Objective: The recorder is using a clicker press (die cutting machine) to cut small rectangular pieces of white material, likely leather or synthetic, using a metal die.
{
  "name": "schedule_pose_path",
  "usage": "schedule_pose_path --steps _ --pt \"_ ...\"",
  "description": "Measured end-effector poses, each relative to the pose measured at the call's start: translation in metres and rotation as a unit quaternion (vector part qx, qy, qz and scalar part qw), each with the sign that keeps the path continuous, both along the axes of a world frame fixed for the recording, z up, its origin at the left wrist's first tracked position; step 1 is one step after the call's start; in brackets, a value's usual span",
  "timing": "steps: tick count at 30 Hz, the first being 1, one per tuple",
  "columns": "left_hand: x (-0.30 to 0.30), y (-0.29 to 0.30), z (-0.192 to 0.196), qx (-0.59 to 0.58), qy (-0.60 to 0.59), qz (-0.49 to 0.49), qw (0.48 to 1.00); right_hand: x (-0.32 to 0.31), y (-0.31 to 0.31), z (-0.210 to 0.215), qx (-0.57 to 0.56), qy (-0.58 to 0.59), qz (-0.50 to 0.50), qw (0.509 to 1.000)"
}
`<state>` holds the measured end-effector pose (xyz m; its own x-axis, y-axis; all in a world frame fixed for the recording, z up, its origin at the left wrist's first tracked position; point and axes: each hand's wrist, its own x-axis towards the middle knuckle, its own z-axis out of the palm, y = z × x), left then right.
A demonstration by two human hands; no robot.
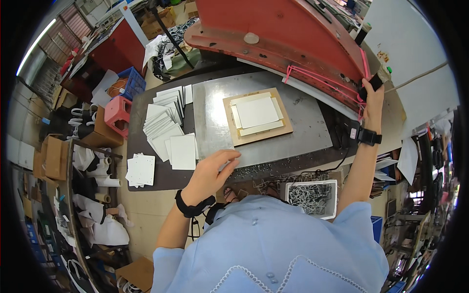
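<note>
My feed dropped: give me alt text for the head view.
The right hand grips a black handle on the red press; the left hand rests on the metal plate's front edge. A white sheet lies on a wooden board.

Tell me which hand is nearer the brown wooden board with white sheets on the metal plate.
Left. The left hand rests at the metal plate's front edge, just below-left of the brown wooden board. The right hand is up at the red press's pink guard.

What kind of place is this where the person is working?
Probably a small factory workshop: a big red press swings over a metal work plate, stacks of white sheets lie beside it, and cardboard boxes crowd the floor.
</note>
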<state>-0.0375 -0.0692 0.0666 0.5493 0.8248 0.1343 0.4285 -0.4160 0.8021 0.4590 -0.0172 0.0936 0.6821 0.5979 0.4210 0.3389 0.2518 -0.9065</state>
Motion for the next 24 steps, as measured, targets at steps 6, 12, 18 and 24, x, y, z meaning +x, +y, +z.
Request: schedule_pose_path --steps 6,12,18,24 --pt "0.015 -0.013 0.013 0.001 -0.038 -0.062 0.997 -0.080 -0.059 0.012 -0.075 -0.079 0.028 0.994" --pt "0.036 -0.018 0.046 0.028 -0.087 -0.108 0.990 -0.113 -0.138 0.027 -0.126 -0.043 0.254 0.958" --pt "0.060 -0.023 0.089 0.076 -0.194 -0.105 0.973 -0.035 -0.106 0.056 -0.051 -0.151 -0.011 0.987" --pt "0.065 -0.025 0.084 -0.015 -0.371 -0.054 0.927 -0.059 -0.057 0.071 0.017 -0.106 0.091 0.990"
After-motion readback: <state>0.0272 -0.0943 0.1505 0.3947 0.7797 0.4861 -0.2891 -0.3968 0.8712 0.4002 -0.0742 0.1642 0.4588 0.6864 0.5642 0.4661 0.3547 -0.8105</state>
